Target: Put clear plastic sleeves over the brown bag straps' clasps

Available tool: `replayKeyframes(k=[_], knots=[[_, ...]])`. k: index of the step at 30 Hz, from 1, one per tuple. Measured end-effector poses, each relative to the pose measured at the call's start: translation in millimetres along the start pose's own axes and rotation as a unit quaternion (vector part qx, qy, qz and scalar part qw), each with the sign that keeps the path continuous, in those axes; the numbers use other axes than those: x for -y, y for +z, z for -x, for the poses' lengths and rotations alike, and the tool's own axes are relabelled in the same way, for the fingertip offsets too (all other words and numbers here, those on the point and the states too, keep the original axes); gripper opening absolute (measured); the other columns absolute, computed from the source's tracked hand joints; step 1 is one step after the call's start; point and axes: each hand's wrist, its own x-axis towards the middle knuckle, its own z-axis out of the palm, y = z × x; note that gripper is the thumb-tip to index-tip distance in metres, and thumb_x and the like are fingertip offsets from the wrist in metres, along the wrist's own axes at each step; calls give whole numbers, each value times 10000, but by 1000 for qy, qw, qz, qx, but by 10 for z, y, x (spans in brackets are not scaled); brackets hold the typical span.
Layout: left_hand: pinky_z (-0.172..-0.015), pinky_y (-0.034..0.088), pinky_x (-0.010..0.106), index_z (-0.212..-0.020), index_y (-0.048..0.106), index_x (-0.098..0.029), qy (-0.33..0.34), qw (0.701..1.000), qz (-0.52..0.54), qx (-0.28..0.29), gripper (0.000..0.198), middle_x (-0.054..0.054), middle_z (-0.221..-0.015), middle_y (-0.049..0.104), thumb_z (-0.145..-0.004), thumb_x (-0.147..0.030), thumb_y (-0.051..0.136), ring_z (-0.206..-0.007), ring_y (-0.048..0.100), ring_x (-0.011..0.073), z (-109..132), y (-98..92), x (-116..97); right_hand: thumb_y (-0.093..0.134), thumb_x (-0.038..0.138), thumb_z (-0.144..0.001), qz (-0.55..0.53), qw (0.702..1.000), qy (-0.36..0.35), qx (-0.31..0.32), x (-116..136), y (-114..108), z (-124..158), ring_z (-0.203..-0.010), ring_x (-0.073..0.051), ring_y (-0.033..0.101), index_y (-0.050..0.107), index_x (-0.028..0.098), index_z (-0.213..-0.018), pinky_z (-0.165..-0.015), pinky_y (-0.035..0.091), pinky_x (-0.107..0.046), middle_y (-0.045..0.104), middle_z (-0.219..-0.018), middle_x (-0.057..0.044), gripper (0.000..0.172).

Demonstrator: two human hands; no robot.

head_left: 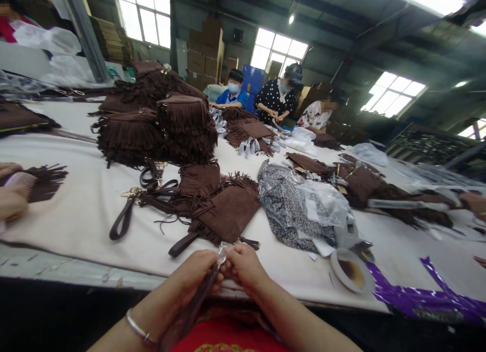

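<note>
At the table's front edge, my left hand [205,266] is closed around a dark brown strap [197,299], which hangs down over my lap. My right hand [243,263] pinches the shiny metal clasp [222,252] at the strap's upper end, where something like clear plastic shows. The fingertips of both hands meet there and partly hide it. Just beyond them lies a brown fringed suede pouch [230,213] on a second fringed pouch [199,182]. Brown wrist straps [123,218] with gold-coloured clasps lie to their left.
Stacked fringed bags [186,124] stand at the back left. A patterned grey bundle [283,205], a bowl with brown residue [349,271] and purple plastic [413,294] lie to the right. Another person's hand [13,195] holds a comb-like tool at far left. Several people work across the table.
</note>
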Motion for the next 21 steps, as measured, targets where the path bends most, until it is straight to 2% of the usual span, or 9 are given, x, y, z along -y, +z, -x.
replayKeyframes(k=[4,8,10,12,14,17,19,21], knots=[[-441,330,193,-709,590,-136,8,1000,8,0,464,-2,-616,559,-685,-596,647,-478,453,83,3,20,-1,636,472,-725,-14,1000,-5,-5,5,0,17,-326,-35,285,479,173,-573,-373,174,-198,476,-409,56,370],[-434,316,199,-657,549,-154,50,997,-52,-26,509,-44,-503,493,-659,-653,652,-423,399,71,-57,21,65,603,508,-753,7,1000,-8,9,-14,-19,17,-345,-42,276,486,175,-585,-384,158,-206,531,-446,26,391],[-436,324,207,-638,540,-162,84,991,-86,-53,498,-40,-498,507,-654,-648,647,-419,416,79,-77,14,74,561,528,-786,47,999,-14,7,-24,-39,19,-363,-57,292,500,176,-583,-396,191,-216,521,-452,25,411],[-435,335,217,-628,539,-166,109,983,-125,-79,479,-19,-521,547,-663,-636,630,-428,460,97,-85,0,60,520,517,-826,132,990,-46,-12,-12,-91,33,-405,-84,353,516,177,-560,-431,257,-231,497,-453,24,432],[-432,344,223,-645,547,-168,112,979,-148,-85,466,-3,-543,576,-675,-628,614,-435,485,113,-83,-32,34,484,470,-873,241,962,-123,-50,33,-188,54,-493,-118,450,554,176,-570,-514,335,-246,529,-500,6,428],[-418,358,237,-740,583,-168,70,987,-127,-66,526,31,-624,628,-724,-689,510,-435,484,127,-51,-135,-8,457,371,-919,383,877,-262,-122,139,-400,70,-717,-172,557,652,173,-796,-700,396,-279,641,-743,-53,304],[-419,379,258,-844,610,-171,44,988,-138,-61,611,64,-726,665,-767,-735,389,-460,506,150,-9,-251,-37,504,315,-897,469,816,-305,-146,183,-531,56,-856,-207,559,654,167,-980,-799,394,-311,643,-906,-94,227],[-486,436,283,-923,633,-176,79,969,-221,-79,579,77,-811,679,-776,-700,436,-552,563,183,40,-397,-68,595,292,-838,542,772,-303,-134,173,-611,32,-934,-230,538,650,170,-1024,-848,387,-331,622,-980,-108,230]])
